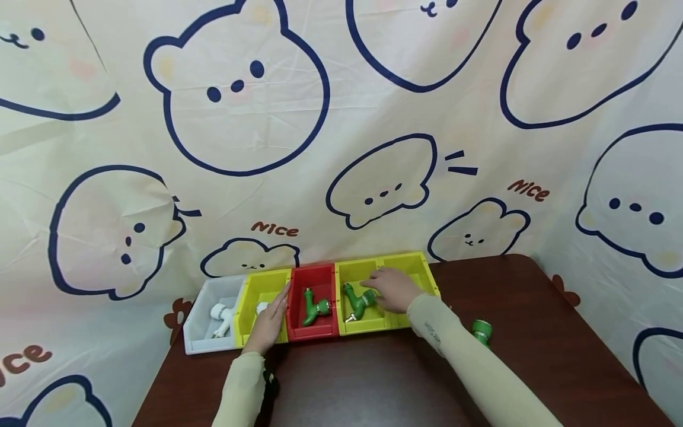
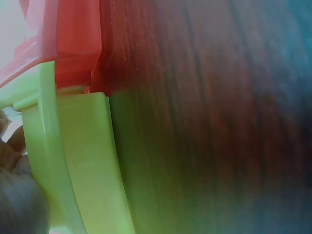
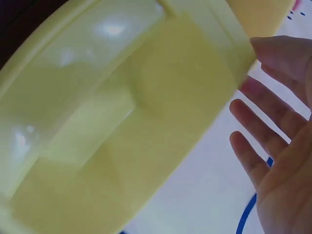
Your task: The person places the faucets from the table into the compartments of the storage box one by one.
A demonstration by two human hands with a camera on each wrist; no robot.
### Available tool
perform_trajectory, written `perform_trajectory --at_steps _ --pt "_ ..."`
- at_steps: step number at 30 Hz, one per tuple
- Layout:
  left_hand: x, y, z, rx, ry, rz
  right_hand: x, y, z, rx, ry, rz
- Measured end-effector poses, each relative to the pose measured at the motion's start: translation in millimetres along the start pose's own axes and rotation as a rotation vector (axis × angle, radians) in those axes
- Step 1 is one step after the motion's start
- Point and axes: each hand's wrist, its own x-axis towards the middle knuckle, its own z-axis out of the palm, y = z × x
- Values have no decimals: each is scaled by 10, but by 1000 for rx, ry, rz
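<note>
In the head view my left hand (image 1: 269, 323) is at the left yellow bin (image 1: 246, 322), fingers extended along its side by the red bin (image 1: 313, 334). A white faucet (image 1: 261, 307) shows partly beside this hand. My right hand (image 1: 393, 289) is over the right pair of yellow bins (image 1: 413, 265), near their shared divider. In the right wrist view its fingers are spread, with the thumb and forefinger at a yellow bin's edge (image 3: 239, 53). A green faucet (image 1: 358, 301) lies in the bin left of that hand. Another green faucet (image 1: 316, 307) lies in the red bin.
A white bin (image 1: 192, 332) at the left end of the row holds a white faucet (image 1: 223, 317). Right of the row, a green faucet (image 1: 481, 332) lies on the dark wooden table (image 1: 533, 332), partly hidden by my right sleeve. A cartoon-printed cloth (image 1: 373, 118) hangs behind the bins.
</note>
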Motion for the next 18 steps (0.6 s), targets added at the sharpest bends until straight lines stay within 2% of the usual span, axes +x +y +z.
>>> perform_trajectory --at_steps 7,13,18 --pt "-8 -1 0 -11 -4 2 -453 150 -149 24 71 41" --pt "-9 11 -6 -20 -17 -9 -871 343 -128 21 145 84" --pt "-7 37 -12 -15 -22 -27 -1232 490 -92 68 148 160"
